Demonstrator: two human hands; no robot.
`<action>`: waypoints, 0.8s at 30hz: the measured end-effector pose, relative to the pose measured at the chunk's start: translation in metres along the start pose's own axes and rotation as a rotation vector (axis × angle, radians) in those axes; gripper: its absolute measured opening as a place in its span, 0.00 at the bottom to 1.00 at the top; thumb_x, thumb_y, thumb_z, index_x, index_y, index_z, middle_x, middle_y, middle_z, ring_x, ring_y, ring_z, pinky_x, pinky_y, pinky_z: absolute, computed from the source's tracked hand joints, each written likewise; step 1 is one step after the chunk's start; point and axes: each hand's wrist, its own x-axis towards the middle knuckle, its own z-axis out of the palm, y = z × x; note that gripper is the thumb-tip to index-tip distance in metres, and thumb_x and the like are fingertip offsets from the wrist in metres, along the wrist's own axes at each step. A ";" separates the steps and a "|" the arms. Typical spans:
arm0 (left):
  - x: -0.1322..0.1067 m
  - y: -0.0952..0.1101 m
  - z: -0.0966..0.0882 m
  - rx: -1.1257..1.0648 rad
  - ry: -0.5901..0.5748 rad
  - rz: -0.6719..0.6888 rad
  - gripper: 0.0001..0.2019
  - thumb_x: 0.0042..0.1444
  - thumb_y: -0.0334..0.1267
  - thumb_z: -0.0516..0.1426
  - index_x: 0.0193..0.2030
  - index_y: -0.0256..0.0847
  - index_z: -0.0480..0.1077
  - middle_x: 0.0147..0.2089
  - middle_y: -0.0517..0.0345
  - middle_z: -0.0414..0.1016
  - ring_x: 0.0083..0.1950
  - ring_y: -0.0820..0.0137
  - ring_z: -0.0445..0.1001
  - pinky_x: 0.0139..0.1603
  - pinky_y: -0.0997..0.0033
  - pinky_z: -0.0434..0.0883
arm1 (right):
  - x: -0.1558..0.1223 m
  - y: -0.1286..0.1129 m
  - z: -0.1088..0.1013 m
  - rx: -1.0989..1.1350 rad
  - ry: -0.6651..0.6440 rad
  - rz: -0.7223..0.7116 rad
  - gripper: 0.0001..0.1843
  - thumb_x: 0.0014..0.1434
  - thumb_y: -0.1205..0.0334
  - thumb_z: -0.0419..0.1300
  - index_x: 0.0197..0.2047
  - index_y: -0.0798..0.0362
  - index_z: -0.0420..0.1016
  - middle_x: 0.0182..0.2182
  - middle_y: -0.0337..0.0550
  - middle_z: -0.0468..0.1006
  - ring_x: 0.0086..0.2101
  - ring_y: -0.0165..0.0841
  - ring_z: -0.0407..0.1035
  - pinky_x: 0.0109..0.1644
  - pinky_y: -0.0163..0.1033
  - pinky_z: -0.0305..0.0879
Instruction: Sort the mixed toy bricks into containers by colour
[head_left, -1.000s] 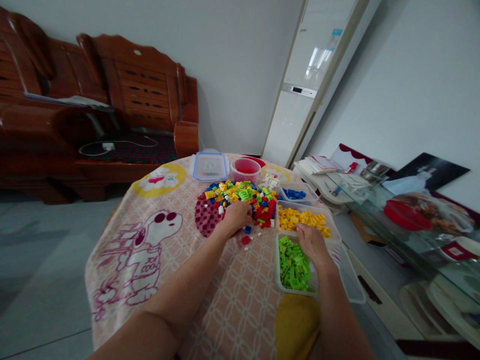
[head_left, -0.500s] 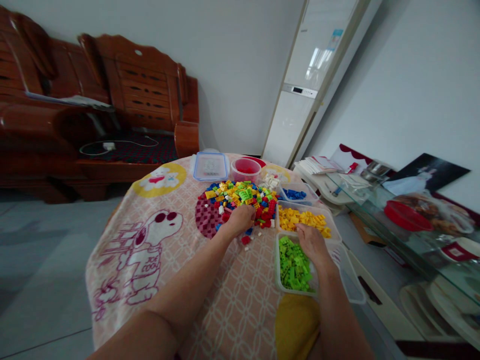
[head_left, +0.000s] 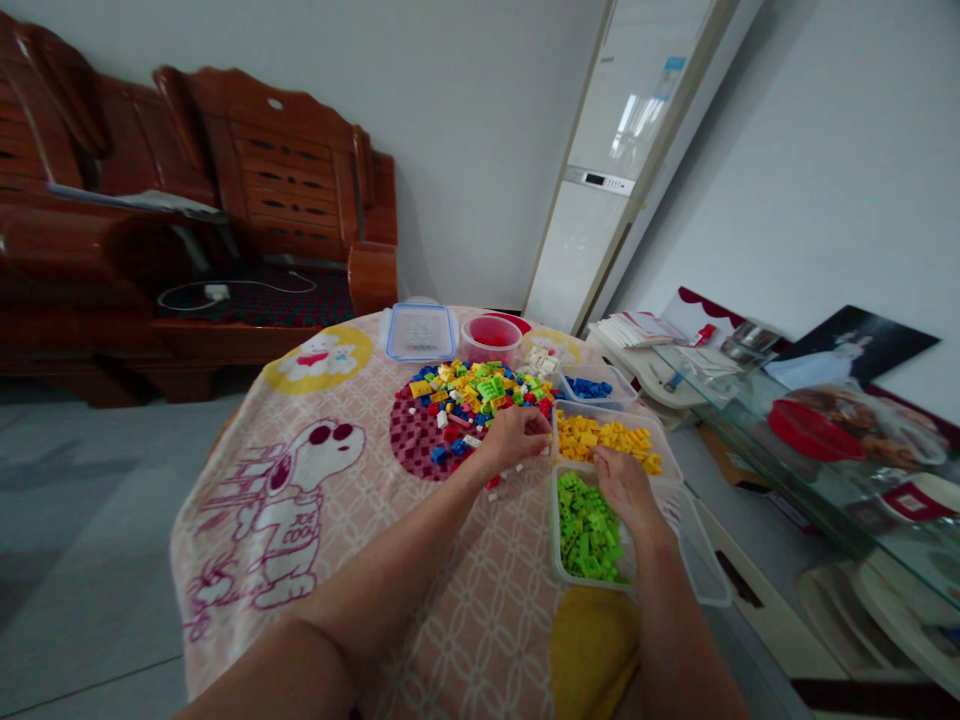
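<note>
A mixed heap of small toy building bricks (head_left: pixel 465 385) lies on the round table. My left hand (head_left: pixel 517 438) is at the heap's right edge, beside the yellow-brick box. Its fingers are curled together, and whatever they hold is hidden. My right hand (head_left: pixel 624 484) is over the border between a clear box of yellow bricks (head_left: pixel 600 434) and a clear box of green bricks (head_left: pixel 586 530). Its fingers are drawn together at the yellow box's near side; what is in them cannot be made out.
Behind the heap stand a blue-rimmed lid (head_left: pixel 421 332) and a round pink-red tub (head_left: pixel 491 338). White bricks (head_left: pixel 541 362) lie near a box of blue bricks (head_left: pixel 589 388). A patterned cloth (head_left: pixel 262 480) covers the table. On the right is a glass-topped cabinet (head_left: pixel 810 460).
My left hand has moved right, from the middle of the heap's near side to beside the yellow-brick box. Blue and white bricks it covered now show. My right hand has stayed in place.
</note>
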 end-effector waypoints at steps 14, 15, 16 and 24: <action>0.000 0.002 -0.014 0.334 0.078 -0.004 0.11 0.51 0.28 0.57 0.37 0.37 0.80 0.33 0.56 0.81 0.35 0.70 0.77 0.40 0.74 0.71 | 0.000 0.001 0.003 -0.005 0.025 0.009 0.19 0.67 0.65 0.46 0.41 0.54 0.79 0.38 0.50 0.82 0.42 0.36 0.75 0.47 0.35 0.62; 0.000 0.000 -0.016 0.400 0.066 -0.008 0.10 0.51 0.28 0.57 0.36 0.38 0.80 0.33 0.56 0.81 0.36 0.69 0.77 0.40 0.74 0.71 | 0.000 0.001 0.003 -0.011 0.027 0.006 0.19 0.67 0.65 0.46 0.41 0.54 0.79 0.37 0.50 0.82 0.42 0.36 0.75 0.47 0.36 0.62; 0.000 0.000 -0.017 0.462 0.040 -0.013 0.10 0.51 0.28 0.57 0.35 0.38 0.81 0.34 0.55 0.81 0.36 0.69 0.77 0.41 0.73 0.71 | 0.000 0.001 0.003 -0.015 0.028 0.002 0.19 0.68 0.65 0.46 0.41 0.54 0.79 0.37 0.50 0.82 0.41 0.36 0.75 0.47 0.36 0.62; -0.004 -0.006 -0.010 0.817 -0.144 -0.114 0.12 0.53 0.31 0.57 0.39 0.44 0.81 0.43 0.52 0.81 0.46 0.64 0.77 0.47 0.69 0.72 | -0.001 0.001 0.003 -0.030 0.039 -0.013 0.19 0.67 0.66 0.46 0.39 0.54 0.79 0.36 0.50 0.82 0.43 0.37 0.75 0.49 0.36 0.62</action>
